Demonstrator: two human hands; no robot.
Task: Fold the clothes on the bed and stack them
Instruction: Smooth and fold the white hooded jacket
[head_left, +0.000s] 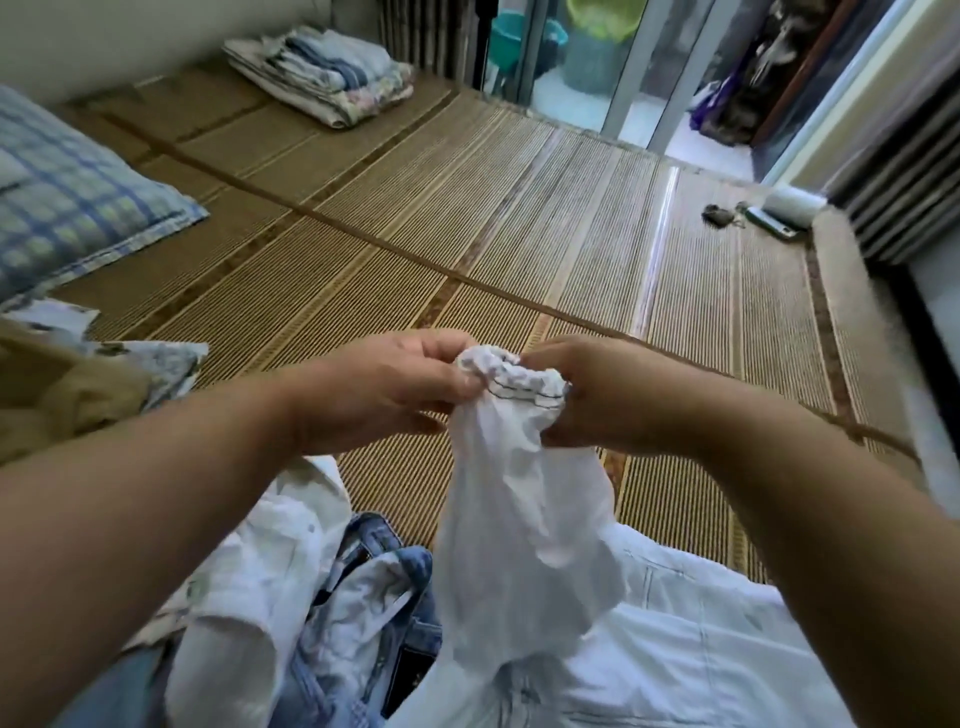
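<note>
Gripped the white garment (519, 519) by its bunched, dark-trimmed edge, possibly a waistband, with left hand (384, 397) and right hand (610, 402) clenched on it. Hung above the clothes pile (322, 597) at the near end of the mat (467, 234). Seemed thin, light, limp; best held at that edge's corners.

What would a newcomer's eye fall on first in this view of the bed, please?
First, the white garment at centre, its bunched top edge pinched between the left grip and right grip while the rest hangs down. Below it lies a heap of unfolded clothes, blue jeans among them. Far off at the upper left, a folded stack sits on the bamboo mat.
</note>
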